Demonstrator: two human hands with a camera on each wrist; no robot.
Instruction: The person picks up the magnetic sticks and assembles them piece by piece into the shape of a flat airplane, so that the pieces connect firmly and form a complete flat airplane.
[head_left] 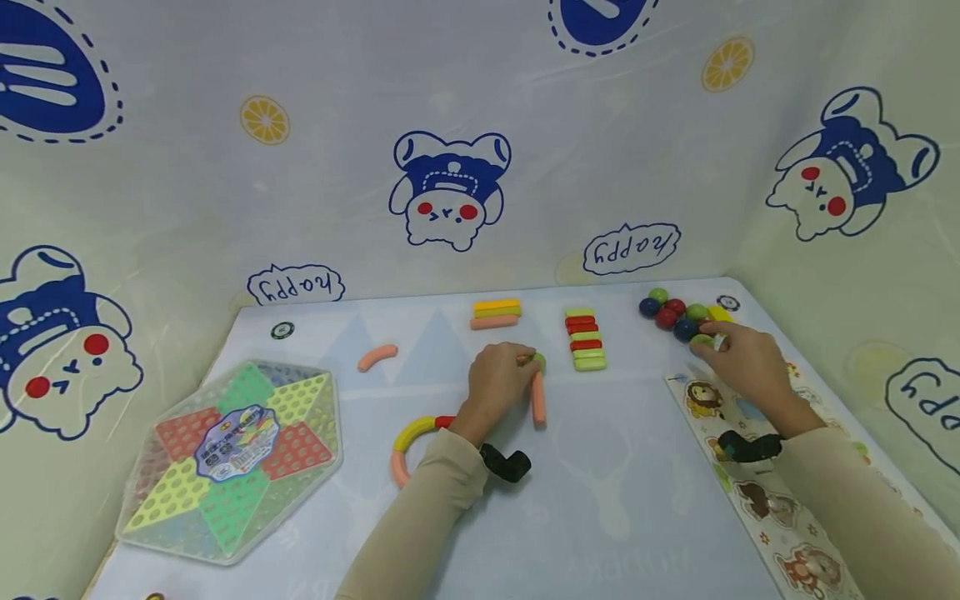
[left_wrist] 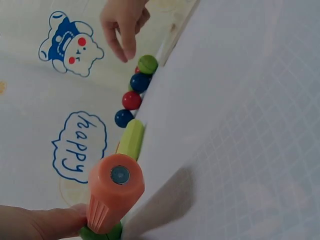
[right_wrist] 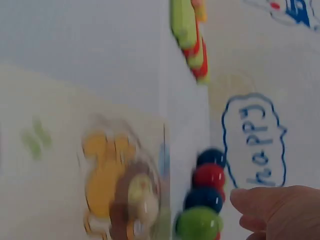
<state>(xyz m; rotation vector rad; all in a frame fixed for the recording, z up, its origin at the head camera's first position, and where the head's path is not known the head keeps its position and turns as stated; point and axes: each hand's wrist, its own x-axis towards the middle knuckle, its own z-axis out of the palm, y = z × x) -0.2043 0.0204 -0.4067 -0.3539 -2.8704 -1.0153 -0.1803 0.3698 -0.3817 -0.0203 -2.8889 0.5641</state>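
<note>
My left hand (head_left: pixel 501 387) pinches a green ball (head_left: pixel 540 362) near the middle of the table. A salmon-orange magnetic stick (head_left: pixel 538 402) meets that ball and points toward me; in the left wrist view its free end shows a round metal magnet (left_wrist: pixel 120 175). Over at the right, my right hand (head_left: pixel 750 367) reaches to a cluster of blue, red and green balls. Its fingertips are close to the nearest green ball (head_left: pixel 702 340). In the right wrist view, the fingers (right_wrist: pixel 260 205) are beside the blue ball (right_wrist: pixel 204 200), holding nothing visible.
Green and red sticks (head_left: pixel 585 340) lie in a row, left of the balls. Farther left are yellow and salmon sticks (head_left: pixel 496 314) and a curved salmon piece (head_left: pixel 377 357). Curved pieces (head_left: pixel 414 432) form an arc beside my left sleeve. A hexagonal plastic box (head_left: pixel 300 492) lies at left.
</note>
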